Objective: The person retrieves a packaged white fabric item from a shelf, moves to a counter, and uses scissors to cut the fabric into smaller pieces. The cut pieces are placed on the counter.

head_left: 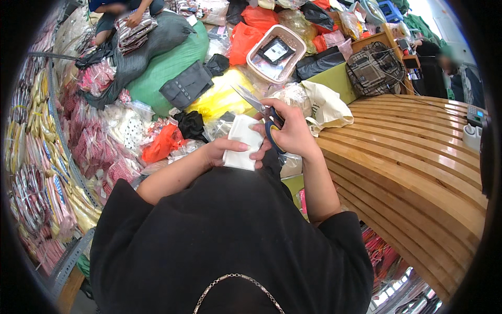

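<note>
A small white rectangular piece [243, 139], folded flat like cloth or a packet, is held up in front of my chest. My left hand [226, 152] grips its left edge, the thumb lying across its face. In my right hand [288, 128] is a pair of scissors [270, 131] with dark blue and yellow handles. Their blades [248, 97] stick out past the fingers, up and to the left, parted and above the white piece. Some fingers of the right hand also touch the white piece's right side.
A slatted wooden bench [408, 152] curves along the right, with a checked backpack [374, 67] at its far end. Ahead lie a white basket [276, 52], a yellow bag [225, 94] and a green sack [172, 65]. Packed garments [36, 146] fill the left. Another person's hand [134, 20] shows at far left.
</note>
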{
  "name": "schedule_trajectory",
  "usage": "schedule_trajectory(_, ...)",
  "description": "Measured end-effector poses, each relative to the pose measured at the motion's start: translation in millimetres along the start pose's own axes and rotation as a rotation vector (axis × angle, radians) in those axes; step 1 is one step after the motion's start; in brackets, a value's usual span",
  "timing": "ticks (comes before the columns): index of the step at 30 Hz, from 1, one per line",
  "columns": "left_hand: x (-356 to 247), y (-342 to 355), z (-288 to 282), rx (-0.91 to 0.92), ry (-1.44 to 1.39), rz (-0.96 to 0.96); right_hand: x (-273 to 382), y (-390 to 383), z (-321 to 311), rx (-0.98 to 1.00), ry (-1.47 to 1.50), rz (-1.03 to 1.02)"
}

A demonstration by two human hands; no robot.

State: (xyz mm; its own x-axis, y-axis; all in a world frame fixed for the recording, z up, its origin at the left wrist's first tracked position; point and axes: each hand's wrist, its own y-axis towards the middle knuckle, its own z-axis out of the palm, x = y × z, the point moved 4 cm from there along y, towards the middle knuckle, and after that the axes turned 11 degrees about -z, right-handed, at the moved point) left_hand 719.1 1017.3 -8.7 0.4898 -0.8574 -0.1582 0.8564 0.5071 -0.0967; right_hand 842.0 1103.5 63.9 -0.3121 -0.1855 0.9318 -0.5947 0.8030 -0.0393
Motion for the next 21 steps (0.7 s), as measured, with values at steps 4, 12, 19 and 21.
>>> schedule_trajectory(4,7,-4,0,-0.065,0.111,-0.123,-7,-9,6,0.155,-0.109,-0.233)
schedule_trajectory(12,8,-4,-6,0.019,0.003,-0.183,4,-7,3,0.072,-0.063,-0.199)
schedule_trajectory(19,-7,-12,-9,-0.088,-0.145,0.009,-28,-6,11,0.059,0.010,-0.008)
schedule_trajectory(21,-15,-15,-11,-0.222,-0.154,0.130,-35,-5,10,-0.038,-0.009,0.023)
